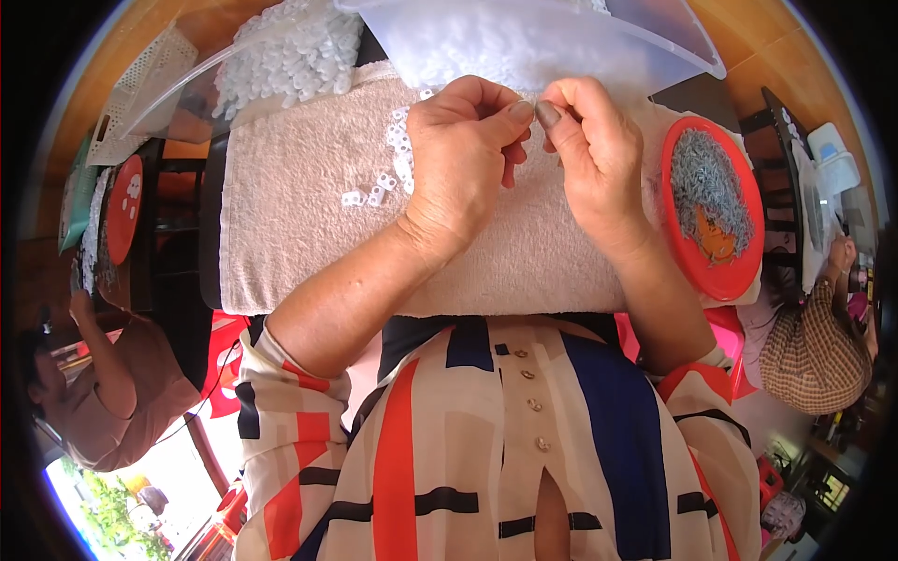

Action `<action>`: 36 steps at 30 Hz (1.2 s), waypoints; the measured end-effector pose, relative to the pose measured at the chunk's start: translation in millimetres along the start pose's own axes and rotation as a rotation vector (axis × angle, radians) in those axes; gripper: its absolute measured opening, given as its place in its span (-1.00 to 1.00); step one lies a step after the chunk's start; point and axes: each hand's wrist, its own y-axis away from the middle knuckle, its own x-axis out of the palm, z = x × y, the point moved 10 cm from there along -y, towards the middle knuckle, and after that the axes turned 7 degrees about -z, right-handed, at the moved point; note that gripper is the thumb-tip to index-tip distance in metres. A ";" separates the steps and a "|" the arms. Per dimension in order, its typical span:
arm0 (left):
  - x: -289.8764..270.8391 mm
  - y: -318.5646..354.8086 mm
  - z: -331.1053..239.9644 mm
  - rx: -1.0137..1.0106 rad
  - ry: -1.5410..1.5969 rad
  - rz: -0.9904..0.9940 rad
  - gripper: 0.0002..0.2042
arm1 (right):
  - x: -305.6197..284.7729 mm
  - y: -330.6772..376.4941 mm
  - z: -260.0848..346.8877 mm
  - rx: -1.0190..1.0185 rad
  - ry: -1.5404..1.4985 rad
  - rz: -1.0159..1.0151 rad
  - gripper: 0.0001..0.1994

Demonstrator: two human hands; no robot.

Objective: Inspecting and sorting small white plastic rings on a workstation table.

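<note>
Left hand [463,154] and right hand [589,154] meet fingertip to fingertip over the beige terry towel [309,243] spread on the bench — each grip narrow, pinched; whatever sits between the fingertips is too small to tell. Small white plastic pieces [385,178] lie on the towel just left of the left hand. Round red plastic tray of thin grey metal bits [711,201] beside the right wrist. Farther off — clear plastic tub of white pieces [524,42].

towel [309,252]: beige | small plastic pieces [379,192]: white | lid [713,210]: red, heaped grey bits | blouse [486,449]: cream with orange, navy, black bars
</note>
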 end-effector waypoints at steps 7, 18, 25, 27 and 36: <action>2.3 -1.6 -3.3 0.010 -0.028 0.013 -0.92 | -6.2 -8.2 -7.6 0.163 -0.039 -0.009 -0.83; 0.5 -3.4 -2.8 0.029 -0.076 -0.021 -0.92 | 0.8 -6.4 -16.7 0.169 -0.046 0.146 -0.83; 0.7 -2.1 -5.1 0.051 -0.120 -0.009 -0.94 | 1.3 -3.2 -11.9 0.138 -0.037 0.119 -0.92; 0.3 -2.4 -5.0 0.043 -0.122 -0.008 -0.94 | 1.3 -3.0 -10.3 0.135 -0.032 0.115 -0.92; -0.3 -3.8 -2.4 -0.005 -0.128 0.001 -0.92 | -0.1 -4.6 -2.4 0.026 0.039 0.111 -0.97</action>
